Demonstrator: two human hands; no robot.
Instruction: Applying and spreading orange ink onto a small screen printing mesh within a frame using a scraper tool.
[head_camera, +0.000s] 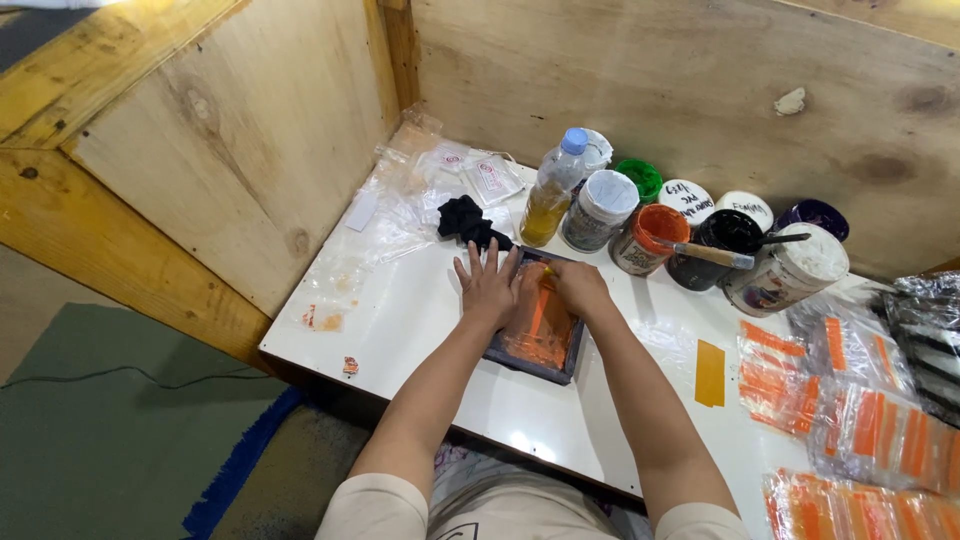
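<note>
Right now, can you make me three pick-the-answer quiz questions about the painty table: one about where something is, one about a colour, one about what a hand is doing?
1. Where is the crumpled black cloth?
A. behind the frame
B. on the floor
C. inside a jar

2. What colour is the ink on the small dark-framed printing screen?
A. blue
B. orange
C. green

3. How is the left hand?
A. flat, fingers spread
B. fist
C. lifted up

Answers: 1 A, it lies just beyond the frame; 2 B, orange covers the mesh; 3 A, it presses the frame's edge.

Right hand (580, 288) hides tool tip (on screen frame (535, 322)); orange-printed packets (860, 420) cropped right.
</note>
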